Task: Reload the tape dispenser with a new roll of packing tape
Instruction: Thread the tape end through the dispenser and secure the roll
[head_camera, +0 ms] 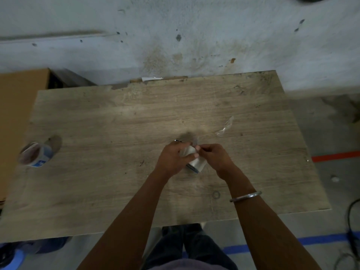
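Clear packing tape roll (194,162) sits gripped in the left hand (171,160) mid-table (116,117) while right hand (212,155) fingertips pinch its edge, likely freeing the tape end; next comes threading, dispenser unseen.

from my feed i see a worn wooden table (136,117) on a stained grey concrete floor (175,32). a cardboard box (21,98) sits at nine o'clock, an orange floor stripe (335,156) at three, blue floor tape (292,244) at five.
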The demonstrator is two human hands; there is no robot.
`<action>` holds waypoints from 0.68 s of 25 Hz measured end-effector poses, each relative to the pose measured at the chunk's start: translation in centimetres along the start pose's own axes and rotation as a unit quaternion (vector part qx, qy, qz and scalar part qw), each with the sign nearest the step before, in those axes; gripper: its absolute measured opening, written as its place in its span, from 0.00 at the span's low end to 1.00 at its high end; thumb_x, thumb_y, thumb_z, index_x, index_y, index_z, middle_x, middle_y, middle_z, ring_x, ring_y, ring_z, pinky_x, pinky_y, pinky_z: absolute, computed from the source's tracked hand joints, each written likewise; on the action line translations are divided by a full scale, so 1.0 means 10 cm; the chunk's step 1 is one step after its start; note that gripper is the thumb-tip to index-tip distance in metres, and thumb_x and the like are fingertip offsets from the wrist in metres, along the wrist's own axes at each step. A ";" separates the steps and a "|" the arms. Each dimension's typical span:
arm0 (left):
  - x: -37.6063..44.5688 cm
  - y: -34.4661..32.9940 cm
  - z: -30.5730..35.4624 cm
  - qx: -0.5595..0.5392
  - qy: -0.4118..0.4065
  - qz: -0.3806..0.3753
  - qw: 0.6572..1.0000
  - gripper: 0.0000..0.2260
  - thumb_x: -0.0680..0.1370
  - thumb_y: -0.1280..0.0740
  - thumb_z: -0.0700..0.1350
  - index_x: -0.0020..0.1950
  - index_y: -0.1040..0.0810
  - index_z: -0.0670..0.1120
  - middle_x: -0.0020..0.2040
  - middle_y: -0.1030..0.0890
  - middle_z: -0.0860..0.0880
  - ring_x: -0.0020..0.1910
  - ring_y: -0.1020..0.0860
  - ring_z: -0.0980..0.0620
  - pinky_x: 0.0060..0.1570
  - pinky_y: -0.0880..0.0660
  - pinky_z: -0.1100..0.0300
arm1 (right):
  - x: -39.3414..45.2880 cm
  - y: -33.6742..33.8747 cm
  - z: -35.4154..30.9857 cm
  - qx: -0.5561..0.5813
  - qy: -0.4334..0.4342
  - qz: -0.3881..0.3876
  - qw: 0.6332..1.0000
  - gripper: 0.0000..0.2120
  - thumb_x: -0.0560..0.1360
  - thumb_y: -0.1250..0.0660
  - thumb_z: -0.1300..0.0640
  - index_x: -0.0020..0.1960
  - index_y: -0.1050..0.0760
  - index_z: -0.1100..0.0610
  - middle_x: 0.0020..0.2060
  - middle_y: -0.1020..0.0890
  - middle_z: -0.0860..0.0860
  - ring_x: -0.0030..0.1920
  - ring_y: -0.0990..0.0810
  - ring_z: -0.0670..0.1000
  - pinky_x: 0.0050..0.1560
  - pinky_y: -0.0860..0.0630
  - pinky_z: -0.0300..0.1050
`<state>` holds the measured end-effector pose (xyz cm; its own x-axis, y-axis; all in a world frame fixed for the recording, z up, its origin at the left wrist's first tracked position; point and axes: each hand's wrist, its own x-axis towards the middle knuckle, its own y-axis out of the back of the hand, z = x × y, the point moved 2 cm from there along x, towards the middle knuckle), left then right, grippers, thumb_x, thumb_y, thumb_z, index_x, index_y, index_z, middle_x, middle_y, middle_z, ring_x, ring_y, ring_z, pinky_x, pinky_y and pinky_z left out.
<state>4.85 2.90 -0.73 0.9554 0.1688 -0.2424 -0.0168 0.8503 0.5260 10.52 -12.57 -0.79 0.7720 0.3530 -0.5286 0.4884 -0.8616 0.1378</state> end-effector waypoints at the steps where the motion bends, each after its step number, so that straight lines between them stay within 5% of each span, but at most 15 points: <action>1: 0.01 0.00 -0.03 -0.003 -0.008 0.010 1.000 0.15 0.72 0.26 0.54 0.57 0.17 0.53 0.49 0.20 0.54 0.47 0.24 0.60 0.46 0.29 0.69 | 0.00 0.00 0.01 -0.009 0.006 0.004 1.000 0.08 0.78 0.32 0.56 0.53 0.16 0.56 0.45 0.14 0.49 0.47 0.16 0.46 0.47 0.23 0.40; 4: 0.04 0.01 -0.11 -0.007 -0.031 0.013 0.999 0.06 0.76 0.28 0.48 0.52 0.16 0.51 0.45 0.22 0.56 0.43 0.25 0.61 0.42 0.32 0.73 | 0.03 -0.01 0.03 -0.081 0.058 0.021 0.995 0.08 0.78 0.33 0.58 0.50 0.15 0.58 0.44 0.14 0.54 0.48 0.16 0.54 0.50 0.22 0.50; 10: 0.12 0.04 -0.26 -0.026 0.005 -0.049 0.998 0.07 0.79 0.33 0.43 0.54 0.17 0.45 0.48 0.18 0.50 0.47 0.21 0.53 0.47 0.27 0.58 | 0.07 0.02 0.06 -0.151 0.071 0.017 0.986 0.11 0.79 0.36 0.59 0.45 0.18 0.62 0.40 0.17 0.62 0.40 0.22 0.52 0.42 0.29 0.46; 14: 0.05 0.07 -0.26 -0.083 0.047 -0.083 0.992 0.15 0.73 0.25 0.48 0.57 0.19 0.46 0.51 0.20 0.53 0.45 0.22 0.56 0.43 0.26 0.65 | 0.09 -0.01 0.06 -0.120 0.050 0.012 0.991 0.12 0.80 0.38 0.60 0.45 0.19 0.65 0.43 0.18 0.66 0.39 0.25 0.52 0.41 0.30 0.45; 17: 0.05 0.06 -0.27 -0.130 0.051 -0.083 0.987 0.10 0.75 0.27 0.43 0.56 0.18 0.46 0.50 0.19 0.51 0.47 0.21 0.54 0.43 0.25 0.63 | 0.07 0.00 0.08 -0.103 0.045 0.008 0.994 0.11 0.81 0.39 0.61 0.47 0.19 0.63 0.45 0.18 0.63 0.42 0.24 0.52 0.44 0.29 0.46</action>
<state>4.50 4.84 -2.73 0.9173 0.0542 -0.3945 0.0494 0.9676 0.2477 10.75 -12.61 -1.82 0.8088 0.3794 -0.4494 0.5420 -0.7775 0.3190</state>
